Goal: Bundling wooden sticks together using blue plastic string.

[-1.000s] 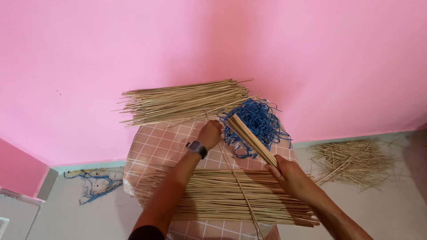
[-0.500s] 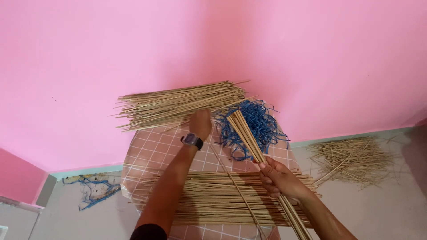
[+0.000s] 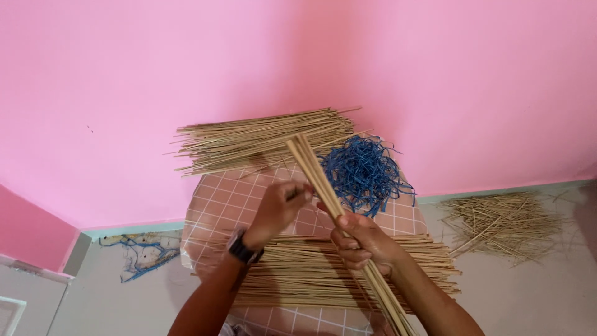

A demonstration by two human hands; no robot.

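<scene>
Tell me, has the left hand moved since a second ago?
Yes. The left hand pulled back from the blue string tangle toward the bundle of sticks in the right hand.

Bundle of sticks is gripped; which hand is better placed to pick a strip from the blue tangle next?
Probably the left hand. It holds at most something thin, beside the blue tangle. The right hand is shut around the stick bundle, so it seems occupied.

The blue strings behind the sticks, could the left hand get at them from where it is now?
Probably yes. The left hand is raised just left of the blue strings, which lie uncovered. Only the stick bundle gripped by the right hand slants between them, so the left hand would reach around its top.
</scene>
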